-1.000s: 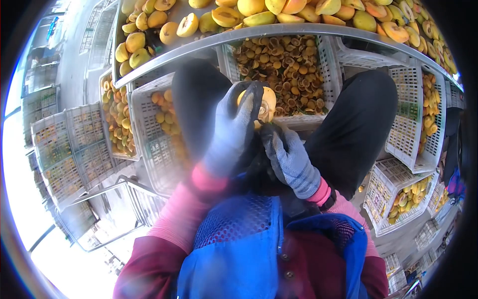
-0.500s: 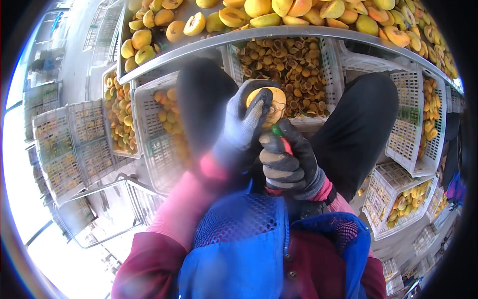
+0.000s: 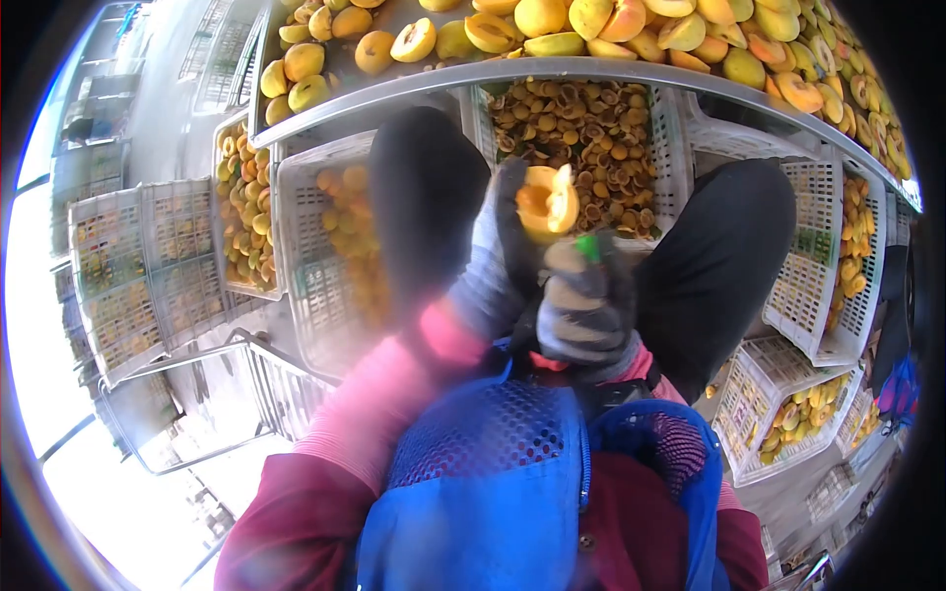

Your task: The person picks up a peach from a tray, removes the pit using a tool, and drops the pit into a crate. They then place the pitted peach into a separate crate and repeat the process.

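My left hand [image 3: 505,231], in a grey and dark glove, is closed around a yellow peach [image 3: 535,205]. The peach is cut open, with a hollow facing up and a pale piece standing at its right edge. Just below and to the right, my gloved right hand [image 3: 589,313] is wrapped round a small hand tool [image 3: 588,246] whose green end shows above the fingers. Motion smears this hand, and the tool's working tip cannot be made out. Both hands are between my knees, above a crate [image 3: 673,158] of peach scraps.
A metal-edged table [image 3: 414,83] across the front bears many whole and halved peaches. Crates of peaches stand at left [image 3: 304,246] and right [image 3: 734,424]. More stacked crates [image 3: 148,271] are at far left, near a metal frame [image 3: 261,389].
The peach has turned so its cut hollow shows, and the thumb no longer covers it. My right hand has moved slightly right and down from it with the tool. The whole view has shifted a little.
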{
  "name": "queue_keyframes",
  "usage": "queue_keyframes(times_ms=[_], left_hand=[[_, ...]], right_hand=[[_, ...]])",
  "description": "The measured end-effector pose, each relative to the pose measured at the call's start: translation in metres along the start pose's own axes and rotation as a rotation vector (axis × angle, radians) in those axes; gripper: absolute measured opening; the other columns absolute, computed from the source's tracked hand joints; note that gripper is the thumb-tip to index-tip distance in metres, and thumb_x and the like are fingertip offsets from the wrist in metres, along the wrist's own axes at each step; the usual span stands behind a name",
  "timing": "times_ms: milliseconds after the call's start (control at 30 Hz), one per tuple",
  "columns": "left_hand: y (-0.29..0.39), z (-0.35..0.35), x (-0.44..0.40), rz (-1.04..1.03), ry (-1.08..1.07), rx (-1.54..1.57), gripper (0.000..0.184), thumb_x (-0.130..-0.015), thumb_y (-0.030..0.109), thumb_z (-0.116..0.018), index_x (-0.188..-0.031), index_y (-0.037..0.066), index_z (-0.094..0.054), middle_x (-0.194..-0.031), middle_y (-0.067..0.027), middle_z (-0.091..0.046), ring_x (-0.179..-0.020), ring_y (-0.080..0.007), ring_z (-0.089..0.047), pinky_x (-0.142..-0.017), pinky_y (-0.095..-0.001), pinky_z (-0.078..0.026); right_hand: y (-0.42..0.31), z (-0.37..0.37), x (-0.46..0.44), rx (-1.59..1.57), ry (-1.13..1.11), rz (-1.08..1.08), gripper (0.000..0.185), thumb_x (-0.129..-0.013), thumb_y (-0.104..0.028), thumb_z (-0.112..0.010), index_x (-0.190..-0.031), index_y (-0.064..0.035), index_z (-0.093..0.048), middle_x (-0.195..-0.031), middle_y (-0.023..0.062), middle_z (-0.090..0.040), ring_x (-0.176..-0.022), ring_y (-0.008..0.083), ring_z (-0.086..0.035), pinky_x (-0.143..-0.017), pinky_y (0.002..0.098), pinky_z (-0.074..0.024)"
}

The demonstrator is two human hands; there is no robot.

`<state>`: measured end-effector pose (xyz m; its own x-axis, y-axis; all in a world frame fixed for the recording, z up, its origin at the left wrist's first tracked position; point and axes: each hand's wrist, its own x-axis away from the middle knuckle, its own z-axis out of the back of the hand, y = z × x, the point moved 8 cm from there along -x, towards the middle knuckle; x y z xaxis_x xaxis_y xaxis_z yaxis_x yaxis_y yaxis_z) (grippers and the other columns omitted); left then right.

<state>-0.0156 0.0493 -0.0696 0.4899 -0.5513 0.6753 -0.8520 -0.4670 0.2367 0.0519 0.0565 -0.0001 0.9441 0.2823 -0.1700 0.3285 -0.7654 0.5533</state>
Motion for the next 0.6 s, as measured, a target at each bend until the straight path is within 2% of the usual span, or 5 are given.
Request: queue_keyframes(times_ms=[133, 200, 233, 400, 600], left_hand=[[0.052, 0.032, 0.002, -0.268, 0.075, -0.504, 0.033, -0.094, 0.029, -0.049, -0.114, 0.003, -0.055, -0.108, -0.0113, -0.060, -0.097, -0.0199, -0.058, -0.081, -0.0326, -0.050], [0.087, -0.040, 0.082, -1.612, 0.011, -1.924, 0.032, -0.095, 0.021, -0.050, -0.119, 0.001, -0.053, -0.113, -0.0108, -0.059, -0.096, -0.0199, -0.060, -0.082, -0.0313, -0.050], [0.108, -0.035, 0.094, -1.694, 0.128, -1.971, 0.033, -0.095, 0.021, -0.050, -0.119, -0.001, -0.053, -0.114, -0.0114, -0.059, -0.095, -0.0214, -0.061, -0.081, -0.0317, -0.050], [0.238, -0.021, 0.095, -0.880, 1.013, -2.374, 0.038, -0.086, 0.033, -0.062, -0.110, 0.004, -0.062, -0.106, -0.0198, -0.060, -0.092, -0.0282, -0.062, -0.077, -0.0352, -0.049], [0.248, -0.105, -0.006, -1.018, 0.627, -2.225, 0.048, -0.084, 0.050, -0.058, -0.111, 0.010, -0.063, -0.083, -0.0126, -0.067, -0.086, -0.0272, -0.065, -0.078, -0.0353, -0.047]], right_hand=[[-0.019, 0.003, 0.005, 0.009, 0.050, 0.058, 0.043, -0.098, -0.047, -0.034, -0.084, -0.0086, -0.047, -0.057, -0.0022, -0.040, -0.039, 0.0055, -0.038, -0.032, 0.0211, -0.0347], [-0.028, 0.038, 0.012, -0.088, 0.170, 0.040, 0.043, -0.097, -0.047, -0.037, -0.087, -0.0071, -0.050, -0.057, -0.0026, -0.037, -0.041, 0.0060, -0.036, -0.035, 0.0219, -0.0333], [-0.031, 0.052, 0.014, -0.132, 0.238, 0.009, 0.044, -0.096, -0.047, -0.040, -0.089, -0.0060, -0.055, -0.058, -0.0026, -0.034, -0.043, 0.0073, -0.033, -0.037, 0.0225, -0.0309], [-0.042, 0.056, 0.018, 0.026, 0.426, 0.033, 0.045, -0.094, -0.049, -0.044, -0.087, -0.0065, -0.058, -0.059, -0.0025, -0.035, -0.043, 0.0077, -0.033, -0.036, 0.0229, -0.0298], [-0.060, 0.077, 0.014, 0.175, 0.543, 0.042, 0.042, -0.091, -0.052, -0.048, -0.086, -0.0117, -0.058, -0.060, -0.0039, -0.037, -0.042, 0.0069, -0.031, -0.037, 0.0219, -0.0271]])
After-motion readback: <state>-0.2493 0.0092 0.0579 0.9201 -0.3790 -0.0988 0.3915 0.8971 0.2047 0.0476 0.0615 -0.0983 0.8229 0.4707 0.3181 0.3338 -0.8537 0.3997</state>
